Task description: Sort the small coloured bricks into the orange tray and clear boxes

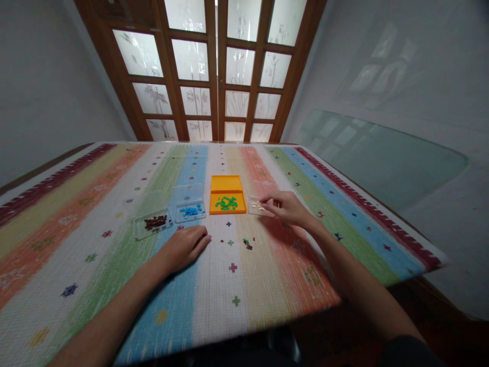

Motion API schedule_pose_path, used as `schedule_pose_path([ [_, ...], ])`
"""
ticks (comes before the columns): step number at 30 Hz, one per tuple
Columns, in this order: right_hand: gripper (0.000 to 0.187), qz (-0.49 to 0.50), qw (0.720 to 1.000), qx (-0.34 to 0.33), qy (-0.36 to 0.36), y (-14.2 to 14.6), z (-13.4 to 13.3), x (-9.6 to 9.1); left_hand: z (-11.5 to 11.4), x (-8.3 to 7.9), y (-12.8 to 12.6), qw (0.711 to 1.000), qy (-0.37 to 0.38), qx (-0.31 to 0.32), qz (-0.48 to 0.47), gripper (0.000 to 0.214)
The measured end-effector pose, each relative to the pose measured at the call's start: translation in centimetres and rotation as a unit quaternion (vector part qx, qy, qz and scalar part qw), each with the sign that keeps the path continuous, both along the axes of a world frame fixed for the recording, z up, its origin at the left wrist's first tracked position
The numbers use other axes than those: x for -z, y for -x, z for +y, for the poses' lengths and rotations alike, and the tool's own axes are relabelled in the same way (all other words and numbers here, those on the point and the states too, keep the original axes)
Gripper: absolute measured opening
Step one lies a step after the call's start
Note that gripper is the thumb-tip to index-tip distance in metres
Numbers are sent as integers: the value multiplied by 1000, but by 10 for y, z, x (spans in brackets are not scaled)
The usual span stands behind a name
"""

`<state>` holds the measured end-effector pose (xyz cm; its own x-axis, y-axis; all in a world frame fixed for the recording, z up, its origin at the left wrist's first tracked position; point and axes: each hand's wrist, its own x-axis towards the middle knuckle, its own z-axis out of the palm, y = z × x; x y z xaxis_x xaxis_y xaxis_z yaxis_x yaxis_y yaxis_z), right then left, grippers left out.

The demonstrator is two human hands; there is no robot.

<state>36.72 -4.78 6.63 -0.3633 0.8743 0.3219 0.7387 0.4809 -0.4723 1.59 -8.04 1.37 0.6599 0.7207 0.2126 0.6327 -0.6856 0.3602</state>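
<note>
My left hand (186, 247) lies flat on the striped tablecloth (114, 285), fingers together and stretched out, holding nothing, just below the clear box of blue pieces (190, 210). My right hand (287, 207) reaches to the clear box of pale pieces (258, 206), its fingertips pinched at the box's edge; what they hold is too small to tell. An orange box with green pieces (227, 195) stands between the two. A clear box of dark red pieces (153, 223) sits at the left. A few loose small pieces (247, 243) lie between my hands.
The table's right edge (382, 214) runs diagonally close to my right arm, and its near edge is at my body. A wooden door with frosted glass panes (214, 71) stands behind the table. White walls flank both sides.
</note>
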Motion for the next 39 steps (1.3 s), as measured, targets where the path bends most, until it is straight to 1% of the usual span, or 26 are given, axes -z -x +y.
schedule_pose_path([
  [3, 19, 6, 996, -78, 49, 6, -16, 11, -2, -1, -2, 1000, 1, 10, -24, 29],
  [5, 17, -5, 991, -107, 78, 9, -27, 19, -4, -3, -5, 999, 0, 19, -35, 27],
  [8, 16, -34, 990, -109, 85, 14, -40, 25, -7, -5, -10, 999, 0, 27, -47, 26],
  [11, 20, -66, 989, -98, 90, 20, -48, 24, -10, -6, -14, 998, 5, 32, -59, 24],
  [15, 20, -87, 988, -89, 89, 24, -51, 21, -12, -3, -16, 997, -6, 41, -70, 26],
  [19, 14, -103, 985, -112, 78, 25, -51, 23, -11, 0, -17, 996, -24, 49, -77, 27],
  [26, 16, -80, 980, -156, 96, 28, -51, 29, -12, 2, -18, 994, -44, 62, -81, 25],
  [35, 13, -63, 976, -159, 134, 30, -55, 26, -12, 1, -18, 994, -46, 68, -78, 23],
  [39, 10, -57, 972, -173, 149, 30, -56, 25, -12, 1, -18, 993, -48, 72, -80, 23],
])
